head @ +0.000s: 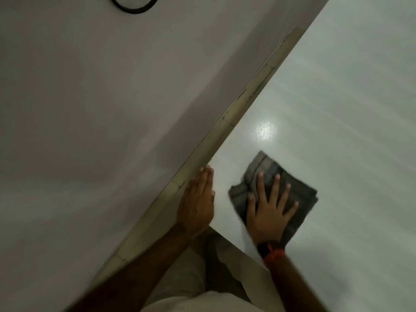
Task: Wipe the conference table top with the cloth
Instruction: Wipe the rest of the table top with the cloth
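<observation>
Pale clothes (191, 287) show at the bottom, closest of all, and two bare arms reach up from them. On the grey cloth (265, 165) lies the right hand (270, 210), flat, with its fingers spread wide, pressing the cloth onto the white worktop (337, 109). An orange band (275, 254) sits on that wrist, just below the cloth. Left of the cloth, the left hand (195, 206) rests flat at the worktop's edge, fingers pressed together. A bright shiny spot (265, 131) glows just above the cloth.
</observation>
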